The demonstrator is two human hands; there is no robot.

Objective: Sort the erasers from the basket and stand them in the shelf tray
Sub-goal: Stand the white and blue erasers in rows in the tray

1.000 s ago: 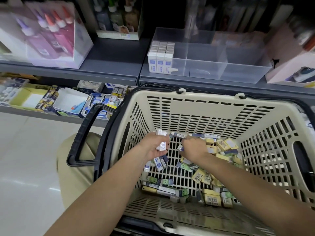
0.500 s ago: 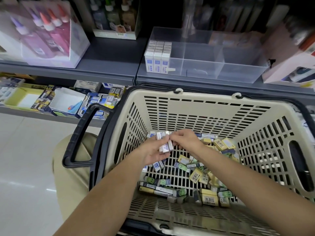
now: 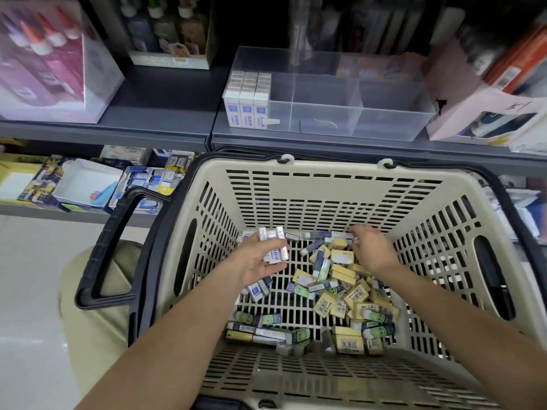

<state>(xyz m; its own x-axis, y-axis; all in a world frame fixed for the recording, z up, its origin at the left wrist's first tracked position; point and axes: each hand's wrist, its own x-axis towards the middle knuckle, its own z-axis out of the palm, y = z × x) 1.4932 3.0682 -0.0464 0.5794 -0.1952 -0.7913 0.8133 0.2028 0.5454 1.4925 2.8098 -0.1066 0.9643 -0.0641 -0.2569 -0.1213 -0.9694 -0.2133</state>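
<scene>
Shelf tray [image 3: 384, 122] beyond basket [image 3: 325, 167]: holding few standing erasers [image 3: 248, 96].
Left fingers [image 3: 250, 243]: gripping white erasers [image 3: 275, 247].
Right fingers [image 3: 356, 232]: grip unclear.
Pile [image 3: 340, 279] inside basket: waiting.

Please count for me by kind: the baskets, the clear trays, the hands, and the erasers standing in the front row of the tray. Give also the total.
basket: 1
tray: 1
hands: 2 (left hand, right hand)
front-row erasers: 3
Total: 7

Even overhead light, floor glare, shelf goods perhaps motion-blurred, edges bowed
</scene>
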